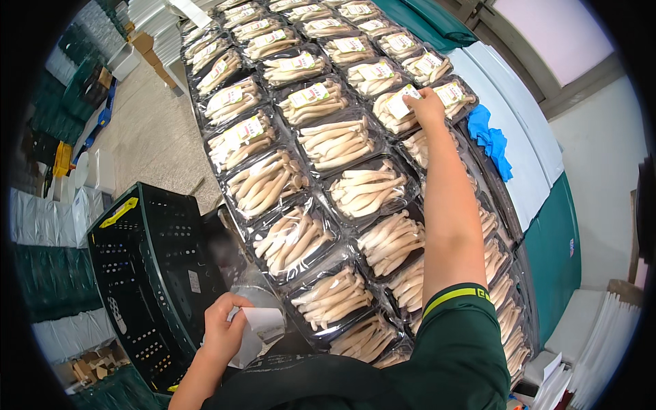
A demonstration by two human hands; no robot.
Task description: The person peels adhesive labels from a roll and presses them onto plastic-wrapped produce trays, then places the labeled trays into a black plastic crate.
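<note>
My right hand [428, 106] reaches over rows of film-wrapped black trays of long-stemmed mushrooms. Its thumb and fingers pinch the edge of a white printed label [400, 104], which lies over one mushroom pack [385, 114]. Whether the label is stuck down I cannot tell. Close to my body, my left hand [225, 325] grips a strip of white label backing paper [262, 319] between thumb and fingers. Packs farther away carry labels, such as this labelled pack [313, 100]. Nearer ones are bare on top, among them an unlabelled pack [368, 188].
A dark green plastic crate [171, 246] stands left of the packs. Crumpled blue gloves [489, 141] rest along the right side, beside pale stacked sheets [512, 113] and a green covering [556, 256]. Concrete floor [148, 128] shows at the left, with wrapped stacks [46, 261] beyond.
</note>
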